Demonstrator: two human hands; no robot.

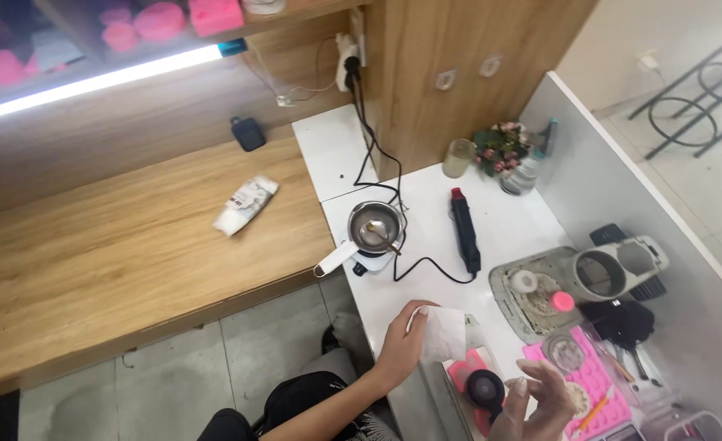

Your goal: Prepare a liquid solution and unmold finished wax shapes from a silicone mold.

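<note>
Right hand (540,400) sits lowest in frame, blurred, fingers spread and slightly curled, gripping nothing, just above a pink silicone mould (594,377) and beside a small black round object (485,387). Left hand (404,341) reaches in from the lower centre — its fingers pinch the edge of a white tissue (444,333), which hangs over the near edge of the white desk (426,294).

Desk surface: white, narrow, running away from the camera along a grey partition (622,188). On it — a small metal melting pot (375,225) with a spoon inside, standing on a white base with a handle; a black heat tool (465,230) lying flat, its cord looping across; a grey tray (508,306) holding a white ring and a pink-capped item; a glass (457,158) and a small flower bunch (500,149) at the far end.

Room: a wide wooden bench (132,245) to the left carries a clear packet (245,205) and a small dark case (248,133). A light strip (99,80) glows under a shelf of pink objects. Grey floor tiles (173,367) below.
</note>
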